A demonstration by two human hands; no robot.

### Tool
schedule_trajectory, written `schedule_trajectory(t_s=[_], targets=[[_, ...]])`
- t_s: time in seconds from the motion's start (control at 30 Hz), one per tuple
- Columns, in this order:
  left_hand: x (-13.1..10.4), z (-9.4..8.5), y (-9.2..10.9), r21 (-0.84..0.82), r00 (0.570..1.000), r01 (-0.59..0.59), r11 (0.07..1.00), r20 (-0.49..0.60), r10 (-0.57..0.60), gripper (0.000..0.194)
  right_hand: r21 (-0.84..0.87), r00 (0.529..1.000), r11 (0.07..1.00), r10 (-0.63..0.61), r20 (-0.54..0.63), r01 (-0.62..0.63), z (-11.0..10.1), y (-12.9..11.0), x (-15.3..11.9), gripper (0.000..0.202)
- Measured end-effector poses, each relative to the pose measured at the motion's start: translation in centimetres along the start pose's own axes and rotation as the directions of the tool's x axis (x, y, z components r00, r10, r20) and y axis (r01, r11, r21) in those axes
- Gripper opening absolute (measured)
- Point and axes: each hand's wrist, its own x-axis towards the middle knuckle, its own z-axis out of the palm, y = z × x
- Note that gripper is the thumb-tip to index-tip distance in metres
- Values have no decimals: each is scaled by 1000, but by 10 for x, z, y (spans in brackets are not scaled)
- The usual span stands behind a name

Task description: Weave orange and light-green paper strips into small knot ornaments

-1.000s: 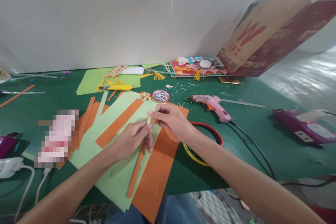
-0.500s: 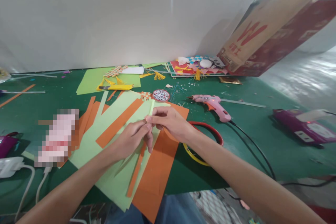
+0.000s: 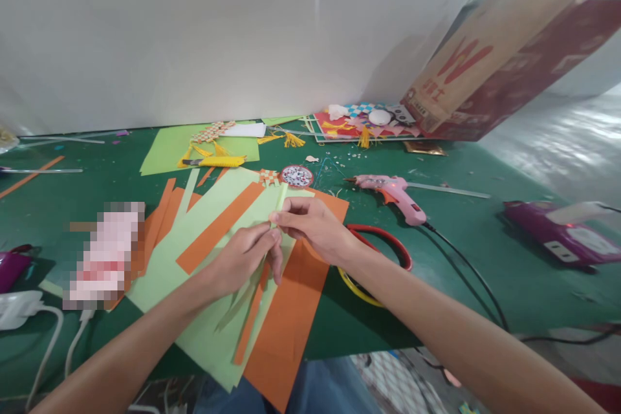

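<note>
My left hand is closed, thumb and fingers pinching a narrow light green paper strip. Right beside it, my right hand pinches the same strip a little higher, and the fingertips of both hands meet. The strip's upper end sticks up above my fingers, and a pale length hangs below my left hand. Beneath the hands lie light green sheets, a wide orange sheet and a thin orange strip. Another orange strip rests on the green sheets to the left.
A pink glue gun lies to the right, near red and yellow tape rolls. Behind are a round tray of beads, a yellow cutter and a paper bag. A purple power strip sits far right.
Both hands hold nearly the same pose. The pale length below my left hand has shifted slightly.
</note>
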Motion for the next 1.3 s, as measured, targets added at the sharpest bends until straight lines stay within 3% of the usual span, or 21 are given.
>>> schedule_trajectory(t_s=[0.53,0.77,1.2,1.3], targets=[[0,1,-1,-66,1000,1,998,-11,-1,36,14,998,998,-59,-26,59,-2,2,1,34],[0,-1,-2,-96,999,-27,995,-20,26,33,-108,999,994,-7,48,12,-3,-1,0,33],[0,1,-3,-156,1000,-13,988,2,14,33,-3,994,996,-90,-64,90,-7,-2,1,40],[0,1,-2,-152,1000,-15,988,-6,14,33,-32,997,998,-63,-35,62,-7,-2,1,37]])
